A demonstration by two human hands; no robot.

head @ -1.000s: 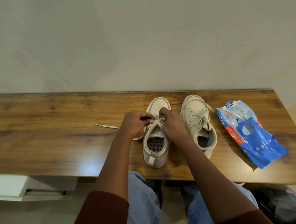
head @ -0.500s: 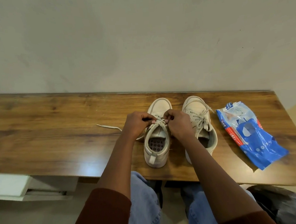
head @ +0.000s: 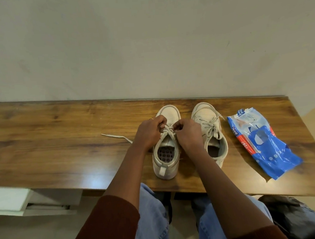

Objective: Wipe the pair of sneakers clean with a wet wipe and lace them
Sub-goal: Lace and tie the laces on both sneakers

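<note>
Two off-white sneakers stand side by side on the wooden table, toes toward the wall. The left sneaker has its lace crossed over the tongue. My left hand pinches the lace on its left side, my right hand pinches it on the right, fingers nearly meeting above the eyelets. A loose lace end trails left across the table. The right sneaker is laced and tied, partly hidden by my right wrist.
A blue and white wet wipe pack lies right of the sneakers near the table's right end. The wall runs along the table's far edge. A white unit sits under the table at left, a dark bag on the floor at right.
Both hands have shifted slightly away from me along the left sneaker, working the lace nearer the toe. The sneakers and pack have stayed put.
</note>
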